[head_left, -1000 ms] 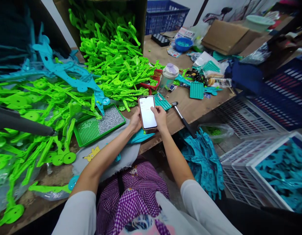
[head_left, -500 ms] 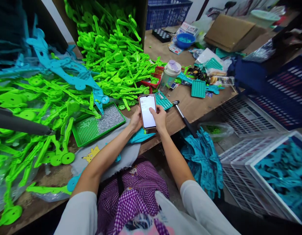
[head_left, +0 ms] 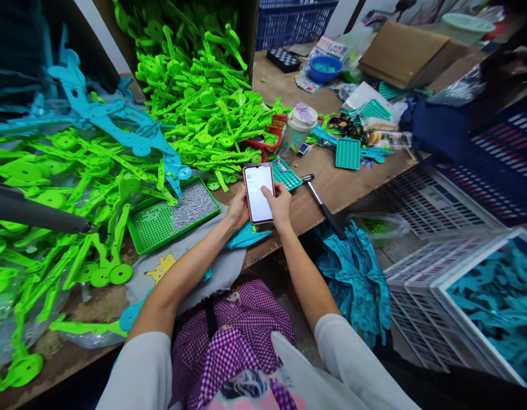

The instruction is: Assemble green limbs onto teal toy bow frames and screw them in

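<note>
A smartphone [head_left: 259,206] with a bright, mostly white screen is held upright over the table's front edge. My left hand [head_left: 238,208] is closed around its left side, with the fingertips hidden behind it. At the right side my right hand [head_left: 280,205] grips it too, the thumb resting on the screen. Beneath the phone lies a blue plastic part [head_left: 247,238] on a grey cloth [head_left: 223,262] with a yellow cartoon figure. Left of my hands is a green tray [head_left: 155,230] of small metal pieces. A teal tray [head_left: 289,177] sits just behind the phone.
Bright green plastic parts [head_left: 204,114] are heaped at the left and back. A hammer [head_left: 321,202] lies right of my hands, near a lidded cup [head_left: 298,128]. Blue parts [head_left: 353,279] hang below the table edge; a white crate [head_left: 443,296] stands at right.
The view has shifted very slightly. Both hands still hold the phone, and the thumb on the screen has barely moved.
</note>
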Demonstrator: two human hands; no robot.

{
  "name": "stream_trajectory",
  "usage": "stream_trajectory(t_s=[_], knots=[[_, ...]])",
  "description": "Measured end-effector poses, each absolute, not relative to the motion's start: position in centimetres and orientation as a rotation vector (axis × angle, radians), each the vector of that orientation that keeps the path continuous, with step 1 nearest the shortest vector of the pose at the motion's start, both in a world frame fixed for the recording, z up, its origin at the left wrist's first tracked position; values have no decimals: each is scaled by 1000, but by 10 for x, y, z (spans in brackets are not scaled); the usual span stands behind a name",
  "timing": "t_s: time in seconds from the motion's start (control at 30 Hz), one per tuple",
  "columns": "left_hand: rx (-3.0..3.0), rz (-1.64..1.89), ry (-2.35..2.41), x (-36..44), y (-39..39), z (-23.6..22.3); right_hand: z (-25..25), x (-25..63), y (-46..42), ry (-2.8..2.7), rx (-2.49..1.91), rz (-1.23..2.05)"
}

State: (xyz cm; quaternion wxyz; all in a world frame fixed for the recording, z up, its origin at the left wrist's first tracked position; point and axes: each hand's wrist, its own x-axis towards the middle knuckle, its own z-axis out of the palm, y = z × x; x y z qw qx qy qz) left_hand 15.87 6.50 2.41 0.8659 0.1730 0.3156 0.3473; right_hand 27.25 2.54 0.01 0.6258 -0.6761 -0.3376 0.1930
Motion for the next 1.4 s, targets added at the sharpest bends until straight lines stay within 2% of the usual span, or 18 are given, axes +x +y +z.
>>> stream_trajectory(t_s=[0.57, 1.4], knots=[[338, 730, 678, 159, 66, 25, -8, 273, 30, -701, -1481, 503], [368, 704, 634, 158, 67, 25, -10, 287, 12, -870, -1471, 644]])
